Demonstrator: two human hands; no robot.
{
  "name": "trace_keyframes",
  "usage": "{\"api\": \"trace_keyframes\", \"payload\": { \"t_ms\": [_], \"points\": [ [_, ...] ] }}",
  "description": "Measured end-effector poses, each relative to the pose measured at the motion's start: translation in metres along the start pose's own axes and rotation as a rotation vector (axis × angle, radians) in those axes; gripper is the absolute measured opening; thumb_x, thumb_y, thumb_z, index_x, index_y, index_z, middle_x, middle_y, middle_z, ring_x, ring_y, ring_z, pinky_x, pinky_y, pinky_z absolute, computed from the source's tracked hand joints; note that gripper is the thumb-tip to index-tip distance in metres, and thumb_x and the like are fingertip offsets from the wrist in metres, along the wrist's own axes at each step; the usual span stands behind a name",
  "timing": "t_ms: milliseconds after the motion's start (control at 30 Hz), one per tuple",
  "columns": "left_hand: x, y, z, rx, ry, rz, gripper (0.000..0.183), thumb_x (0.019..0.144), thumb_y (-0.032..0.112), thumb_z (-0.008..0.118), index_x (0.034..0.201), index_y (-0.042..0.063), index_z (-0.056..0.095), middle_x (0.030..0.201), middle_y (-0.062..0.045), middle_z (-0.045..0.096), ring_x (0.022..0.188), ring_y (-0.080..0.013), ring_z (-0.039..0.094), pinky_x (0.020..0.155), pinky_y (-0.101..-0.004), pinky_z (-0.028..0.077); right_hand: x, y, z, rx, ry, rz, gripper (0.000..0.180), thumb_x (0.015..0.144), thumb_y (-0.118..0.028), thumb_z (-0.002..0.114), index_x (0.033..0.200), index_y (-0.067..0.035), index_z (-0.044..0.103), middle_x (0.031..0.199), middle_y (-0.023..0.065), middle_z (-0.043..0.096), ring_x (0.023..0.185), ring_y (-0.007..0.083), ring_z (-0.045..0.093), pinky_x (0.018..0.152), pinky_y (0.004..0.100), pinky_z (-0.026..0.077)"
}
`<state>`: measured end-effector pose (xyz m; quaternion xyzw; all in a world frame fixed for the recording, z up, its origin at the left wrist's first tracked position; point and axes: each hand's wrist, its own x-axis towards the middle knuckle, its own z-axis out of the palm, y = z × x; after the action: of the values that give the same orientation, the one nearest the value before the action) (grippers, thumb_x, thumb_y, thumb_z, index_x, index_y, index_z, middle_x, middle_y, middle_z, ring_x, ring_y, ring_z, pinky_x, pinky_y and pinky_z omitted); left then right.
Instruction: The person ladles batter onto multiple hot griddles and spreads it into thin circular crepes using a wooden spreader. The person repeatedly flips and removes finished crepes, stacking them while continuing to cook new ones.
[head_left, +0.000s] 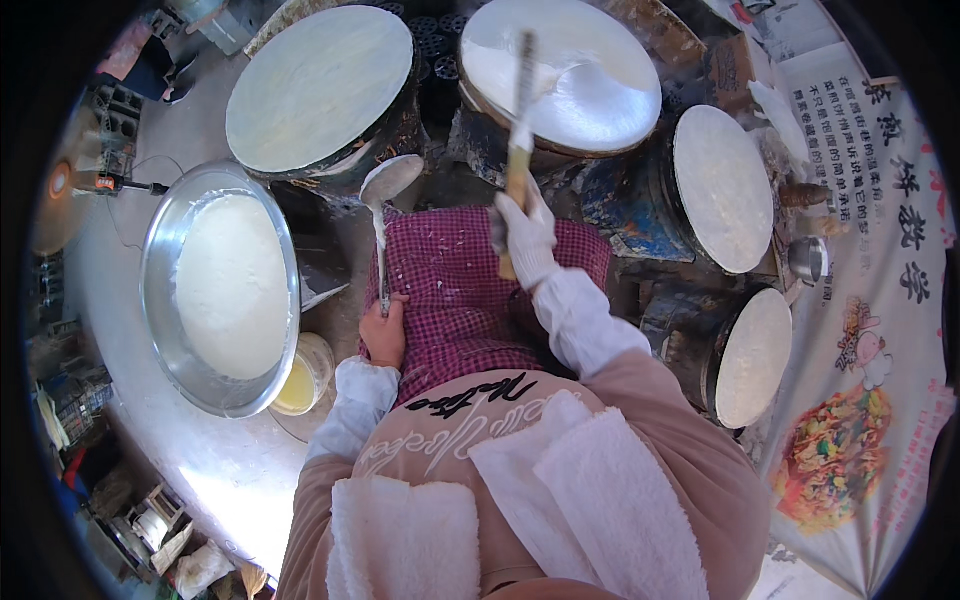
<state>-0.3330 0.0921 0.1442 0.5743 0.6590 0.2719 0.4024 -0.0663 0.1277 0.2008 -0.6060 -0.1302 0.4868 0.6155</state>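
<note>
My bare left hand (385, 332) grips the handle of a metal ladle (393, 180), its bowl coated with white batter. In a white glove, my right hand (529, 236) holds a wooden-handled spreader (519, 157), whose blurred far end reaches over the top middle griddle. On that round griddle (559, 142), white batter covers part of the shiny surface. Another griddle at the upper left bears a pale, full round of batter (322, 86). White batter (234, 289) lies in a large metal basin (161, 352) at the left.
Two griddles at the right carry pale rounds (724, 187) (754, 358). A tub of yellow liquid (304, 375) stands beside the basin. A metal cup (807, 260) and a cardboard box (731, 75) are near a printed banner (840, 330). Part of a person (142, 64) shows at the upper left.
</note>
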Motion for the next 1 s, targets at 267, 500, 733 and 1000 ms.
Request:
{"api": "trace_keyframes", "payload": {
  "t_ms": [267,500,733,1000],
  "points": [
    [0.006,-0.014,-0.005,-0.075,0.001,0.029,0.021,0.089,0.019,0.061,0.089,0.004,0.076,0.077,-0.01,0.072,0.073,-0.0198,0.069,0.07,-0.0327,0.051,0.093,0.009,0.085,-0.242,0.032,-0.32,0.051,0.097,-0.025,0.056,0.146,-0.022,0.042,0.065,0.0004,0.052,0.043,0.0096,0.044,0.038,0.0259,0.037],
    [0.008,-0.003,-0.004,-0.093,-0.028,0.013,0.02,0.089,0.017,0.06,0.089,0.004,0.075,0.08,-0.012,0.072,0.076,-0.0192,0.069,0.071,-0.0326,0.051,0.09,0.013,0.105,-0.047,0.191,-0.18,0.046,0.097,-0.029,0.054,0.141,-0.015,0.05,0.066,0.0023,0.055,0.049,0.0118,0.051,0.043,0.0309,0.041],
    [0.007,-0.011,-0.011,-0.06,-0.01,0.028,0.021,0.089,0.018,0.059,0.089,0.003,0.075,0.08,-0.013,0.072,0.076,-0.0212,0.069,0.072,-0.0332,0.051,-0.001,-0.035,0.023,0.046,0.231,0.049,0.04,0.101,-0.03,0.05,0.139,-0.019,0.044,0.068,0.001,0.053,0.046,0.0107,0.047,0.037,0.0267,0.041],
    [0.008,0.007,0.007,-0.009,-0.069,0.091,0.023,0.089,0.021,0.06,0.09,0.005,0.076,0.081,-0.015,0.072,0.077,-0.0248,0.07,0.073,-0.0349,0.051,-0.021,-0.004,-0.003,-0.166,0.005,0.002,0.047,0.101,-0.029,0.05,0.147,-0.028,0.042,0.064,0.0012,0.054,0.042,0.0094,0.045,0.038,0.0267,0.04]
  ]
}}
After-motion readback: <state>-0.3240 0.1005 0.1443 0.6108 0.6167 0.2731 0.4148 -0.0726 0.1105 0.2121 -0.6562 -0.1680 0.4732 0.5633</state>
